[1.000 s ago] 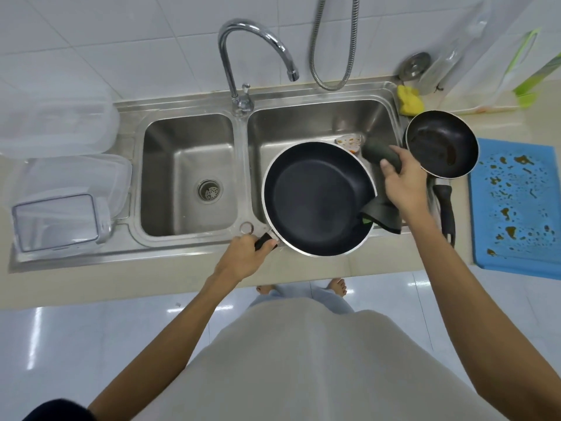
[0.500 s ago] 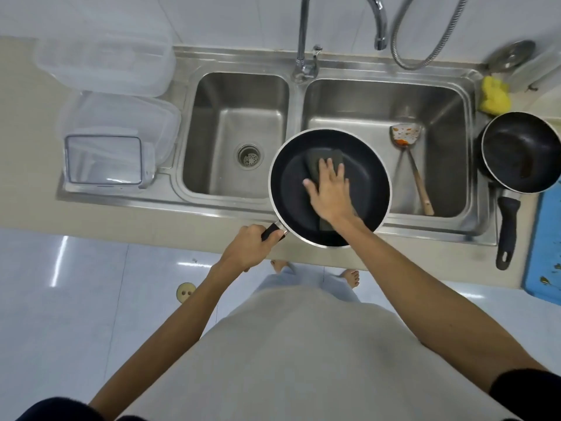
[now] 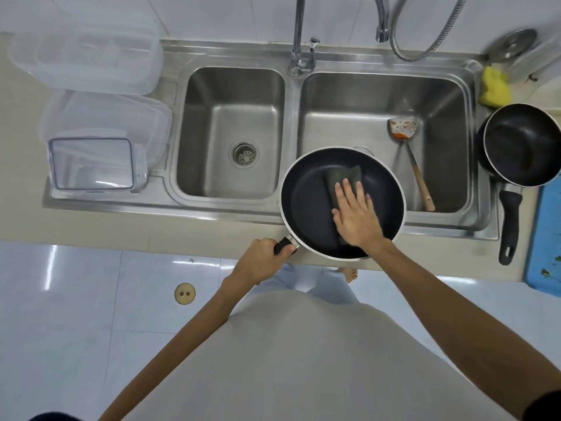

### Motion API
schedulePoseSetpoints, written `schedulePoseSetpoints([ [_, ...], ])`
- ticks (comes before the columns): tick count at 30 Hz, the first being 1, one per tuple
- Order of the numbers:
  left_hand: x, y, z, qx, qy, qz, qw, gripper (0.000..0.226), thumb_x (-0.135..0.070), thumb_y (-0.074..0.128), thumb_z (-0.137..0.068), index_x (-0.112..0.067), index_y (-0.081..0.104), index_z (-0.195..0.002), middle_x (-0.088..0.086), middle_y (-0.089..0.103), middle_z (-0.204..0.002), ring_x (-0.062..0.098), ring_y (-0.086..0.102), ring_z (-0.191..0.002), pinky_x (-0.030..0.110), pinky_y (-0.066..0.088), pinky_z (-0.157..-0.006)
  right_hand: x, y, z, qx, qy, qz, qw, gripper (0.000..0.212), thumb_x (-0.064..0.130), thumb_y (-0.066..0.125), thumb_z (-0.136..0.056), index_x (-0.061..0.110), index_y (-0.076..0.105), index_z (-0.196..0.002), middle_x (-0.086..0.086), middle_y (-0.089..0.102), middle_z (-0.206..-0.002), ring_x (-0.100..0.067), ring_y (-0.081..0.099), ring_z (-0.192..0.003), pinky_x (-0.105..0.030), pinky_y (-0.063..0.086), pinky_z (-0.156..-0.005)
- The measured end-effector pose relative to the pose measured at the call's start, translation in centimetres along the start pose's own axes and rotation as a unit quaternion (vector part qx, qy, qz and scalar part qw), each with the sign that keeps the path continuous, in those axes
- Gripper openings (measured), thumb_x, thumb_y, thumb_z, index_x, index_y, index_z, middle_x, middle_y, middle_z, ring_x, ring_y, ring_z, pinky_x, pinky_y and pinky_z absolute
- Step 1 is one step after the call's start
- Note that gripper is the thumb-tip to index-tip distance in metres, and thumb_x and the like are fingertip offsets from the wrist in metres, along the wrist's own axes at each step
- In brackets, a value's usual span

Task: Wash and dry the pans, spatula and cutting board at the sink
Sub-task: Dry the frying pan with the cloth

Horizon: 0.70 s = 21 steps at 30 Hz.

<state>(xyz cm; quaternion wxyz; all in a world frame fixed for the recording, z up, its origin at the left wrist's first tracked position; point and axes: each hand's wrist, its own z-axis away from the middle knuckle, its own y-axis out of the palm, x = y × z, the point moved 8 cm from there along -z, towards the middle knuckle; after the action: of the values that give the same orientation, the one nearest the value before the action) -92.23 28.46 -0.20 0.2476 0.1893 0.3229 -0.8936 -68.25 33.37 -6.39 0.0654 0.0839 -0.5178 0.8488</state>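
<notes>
Head view: your left hand (image 3: 261, 259) has its fingers curled round the handle of the big pan (image 3: 306, 208), held over the right basin (image 3: 349, 95) front edge. Right hand (image 3: 356, 218) is flat, fingers slightly spread, pressing the dark pad (image 3: 343, 177) on the pan floor. Looks early: spatula (image 3: 405, 129) lies soiled in the basin, small pan (image 3: 522, 144) and blue cutting board (image 3: 546, 238) sit dirty on the counter, nothing dried yet.

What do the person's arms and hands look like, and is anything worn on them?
The left hand and right hand are bare: no gloves, rings or watch show. The forearms are bare too. A dark left sleeve and a dark right sleeve begin at the upper arms.
</notes>
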Motion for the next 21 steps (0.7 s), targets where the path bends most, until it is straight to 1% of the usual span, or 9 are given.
schedulePoseSetpoints([
  [2,-0.3,0.3,-0.1,0.000,-0.002,-0.004,1.000,0.054,-0.050,0.054,-0.097,-0.010,0.045,-0.062,0.001,0.047,-0.060,0.017,0.044,-0.051,0.018,0.034,-0.041,-3.2,-0.7,-0.4,-0.004,0.026,0.004,1.000,0.066,0.037,0.035,-0.105,0.013,0.011,-0.162,-0.009,0.007,-0.170,-0.037,0.003,-0.155,-0.057,0.017,-0.122],
  [5,-1.3,0.1,-0.6,0.009,0.003,-0.023,1.000,0.053,-0.053,0.059,-0.093,-0.004,0.056,-0.072,-0.001,0.054,-0.058,0.012,0.048,-0.046,0.020,0.035,-0.042,-5.9,-1.4,-1.5,0.018,0.022,0.016,0.999,0.065,0.036,0.033,-0.106,0.012,0.009,-0.161,-0.011,0.006,-0.169,-0.037,0.002,-0.155,-0.056,0.019,-0.122],
  [7,-2.1,-0.2,-0.8,0.009,0.011,-0.046,0.999,0.050,-0.052,0.060,-0.092,-0.004,0.060,-0.078,-0.003,0.056,-0.059,0.012,0.054,-0.050,0.020,0.034,-0.043,-6.3,-1.5,-2.1,0.024,0.018,0.007,1.000,0.065,0.036,0.032,-0.107,0.011,0.007,-0.161,-0.011,0.004,-0.170,-0.037,-0.001,-0.155,-0.055,0.016,-0.124],
  [10,-2.4,0.0,-1.1,0.014,0.002,-0.077,0.997,0.048,-0.055,0.057,-0.093,-0.009,0.058,-0.081,0.001,0.059,-0.070,0.022,0.060,-0.062,0.023,0.038,-0.042,-6.0,-1.3,-3.1,0.026,0.019,-0.015,0.999,0.066,0.038,0.030,-0.108,0.009,0.004,-0.161,-0.011,0.001,-0.170,-0.036,-0.005,-0.155,-0.053,0.008,-0.125],
  [13,-2.6,0.9,-0.9,0.031,-0.047,-0.087,0.995,0.051,-0.057,0.053,-0.094,-0.008,0.056,-0.083,0.008,0.061,-0.079,0.022,0.059,-0.060,0.023,0.040,-0.036,-5.1,-0.9,-4.1,0.033,0.018,-0.057,0.998,0.068,0.041,0.028,-0.108,0.006,0.002,-0.161,-0.010,0.000,-0.170,-0.033,-0.006,-0.156,-0.050,0.005,-0.126],
  [16,-3.4,1.3,-0.7,0.012,-0.068,-0.096,0.993,0.052,-0.054,0.052,-0.096,-0.004,0.053,-0.082,0.009,0.058,-0.074,0.023,0.056,-0.056,0.023,0.040,-0.035,-3.4,-1.3,-5.8,0.030,0.011,-0.097,0.995,0.069,0.040,0.028,-0.107,0.005,0.002,-0.161,-0.010,0.001,-0.170,-0.033,-0.005,-0.156,-0.049,0.006,-0.126],
  [17,-3.6,1.5,-0.6,0.007,-0.067,-0.110,0.992,0.051,-0.053,0.051,-0.097,-0.005,0.051,-0.081,0.007,0.055,-0.071,0.023,0.055,-0.055,0.023,0.038,-0.036,-2.4,-1.5,-6.4,0.033,0.008,-0.108,0.994,0.069,0.039,0.028,-0.107,0.005,0.002,-0.161,-0.010,0.001,-0.170,-0.032,-0.004,-0.156,-0.049,0.006,-0.126],
  [19,-4.0,1.7,-0.6,0.002,-0.060,-0.155,0.986,0.050,-0.053,0.047,-0.099,-0.006,0.051,-0.083,0.005,0.052,-0.070,0.026,0.056,-0.060,0.023,0.037,-0.044,0.5,-1.7,-7.3,0.047,0.006,-0.151,0.987,0.069,0.037,0.031,-0.107,0.005,0.002,-0.161,-0.010,0.000,-0.170,-0.032,-0.002,-0.156,-0.049,0.008,-0.126],
  [21,-3.7,1.5,-0.6,-0.013,-0.070,-0.176,0.982,0.051,-0.055,0.046,-0.099,-0.006,0.053,-0.087,0.007,0.055,-0.073,0.022,0.053,-0.056,0.026,0.033,-0.045,4.8,-2.1,-7.2,0.062,-0.005,-0.247,0.967,0.068,0.032,0.034,-0.107,0.004,0.001,-0.160,-0.010,0.000,-0.170,-0.031,0.000,-0.156,-0.048,0.009,-0.126],
])
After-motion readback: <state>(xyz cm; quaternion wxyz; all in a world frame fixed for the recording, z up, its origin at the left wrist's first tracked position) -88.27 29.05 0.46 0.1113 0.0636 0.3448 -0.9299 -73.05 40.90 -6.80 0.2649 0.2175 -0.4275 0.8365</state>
